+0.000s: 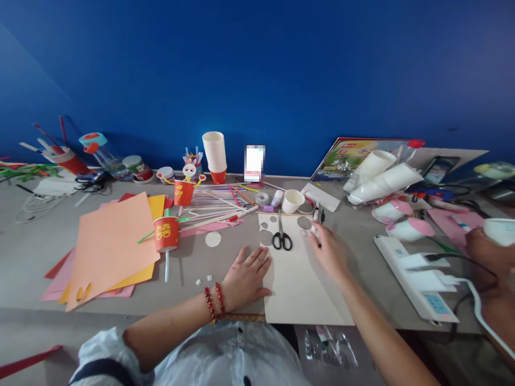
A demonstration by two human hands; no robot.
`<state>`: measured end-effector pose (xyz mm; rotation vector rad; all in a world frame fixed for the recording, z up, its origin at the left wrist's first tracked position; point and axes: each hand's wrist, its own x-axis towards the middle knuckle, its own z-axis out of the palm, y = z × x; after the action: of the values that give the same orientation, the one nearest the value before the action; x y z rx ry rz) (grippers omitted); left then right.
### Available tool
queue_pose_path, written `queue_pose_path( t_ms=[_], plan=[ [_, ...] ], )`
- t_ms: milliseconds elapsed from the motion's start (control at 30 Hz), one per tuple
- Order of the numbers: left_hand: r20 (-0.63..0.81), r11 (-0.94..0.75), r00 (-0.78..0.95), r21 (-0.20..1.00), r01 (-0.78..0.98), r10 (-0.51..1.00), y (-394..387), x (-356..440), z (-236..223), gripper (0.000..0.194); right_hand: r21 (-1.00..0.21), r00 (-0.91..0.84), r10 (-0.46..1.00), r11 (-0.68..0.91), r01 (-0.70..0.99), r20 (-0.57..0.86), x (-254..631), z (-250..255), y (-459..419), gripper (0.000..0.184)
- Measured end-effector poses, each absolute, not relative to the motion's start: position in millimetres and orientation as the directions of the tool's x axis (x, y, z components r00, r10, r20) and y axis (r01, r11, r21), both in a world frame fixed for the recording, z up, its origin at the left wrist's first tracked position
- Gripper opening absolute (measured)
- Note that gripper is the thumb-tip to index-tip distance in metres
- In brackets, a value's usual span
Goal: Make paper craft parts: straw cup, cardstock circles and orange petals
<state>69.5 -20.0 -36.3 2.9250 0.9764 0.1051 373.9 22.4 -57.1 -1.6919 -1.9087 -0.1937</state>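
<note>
White paper lay between the hands on the desk. The left hand, flat and holding nothing, touched its edge. The right hand seemed to be getting a pen; gripped or not, I couldn't tell. That probably needed a gentle pinch.

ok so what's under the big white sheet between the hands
Only grey tabletop shows, through round holes near the white sheet's far end. Scissors and part of the left hand lie on top. Anything else underneath is covered.
</note>
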Motion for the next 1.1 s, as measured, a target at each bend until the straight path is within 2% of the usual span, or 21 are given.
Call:
queue_pose_path(
  t_ms=[133, 467, 1100],
  plan=[
    [0.04, -0.793, 0.794, 0.085, 0.603, 0.607, -20.0, 70.3, -34.3, 0.079, -0.169, -0.104, 0.869, 0.209, 0.963, 0.483, 370.2, -66.3, 29.3, 0.041],
    [0.03, -0.795, 0.795, 0.067, 0.603, 0.605, -15.0, 66.0, -33.4, 0.076, -0.099, -0.126, 0.861, 0.199, 0.975, 0.492, 362.0, -76.4, 39.0, 0.045],
    [0.044, -0.777, 0.776, 0.069, 0.626, 0.63, 4.8, 61.3, -37.5, 0.074, -0.131, -0.091, 0.872, 0.174, 0.976, 0.48, 353.0, -72.9, 63.5, 0.049]
  ],
)
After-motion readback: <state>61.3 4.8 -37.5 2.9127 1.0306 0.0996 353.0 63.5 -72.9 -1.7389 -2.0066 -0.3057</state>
